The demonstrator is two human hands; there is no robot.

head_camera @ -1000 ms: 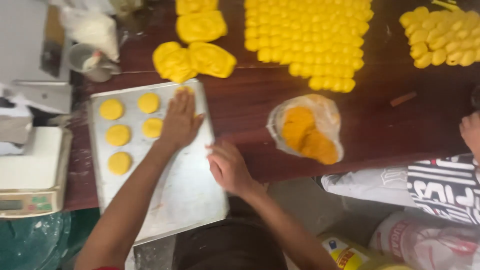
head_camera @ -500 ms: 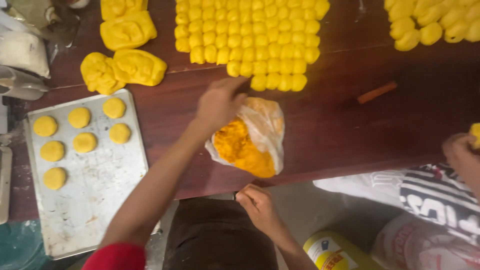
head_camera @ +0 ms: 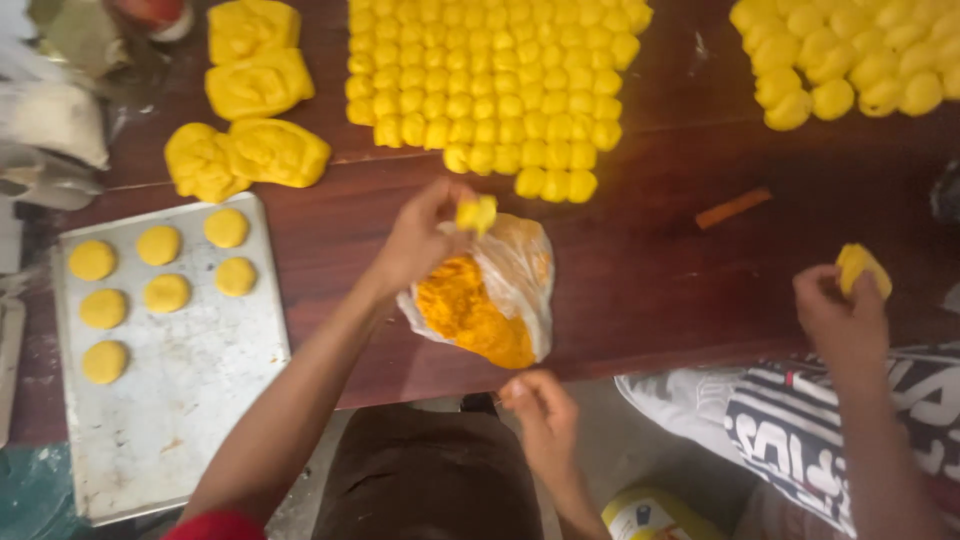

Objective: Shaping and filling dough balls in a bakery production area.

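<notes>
Left hand pinching dough ball above bag; right hand at table edge

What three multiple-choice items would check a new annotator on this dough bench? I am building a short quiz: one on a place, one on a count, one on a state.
1. Where does the metal tray lie?
A. at the person's left, on the table edge
B. behind the dough balls
C. on the floor

2. How many flat yellow discs lie on the tray?
A. three
B. seven
C. twelve

3. What is the left hand doing?
A. lying flat on the tray
B. pinching a small dough piece above the plastic bag
C. gripping the orange stick

Key: 1 A, the tray sits left of the bag of orange filling at the near edge of the table. 2 B, seven discs can be counted. 3 B, the fingers close on the yellow piece over the bag, while the right hand is empty.
</notes>
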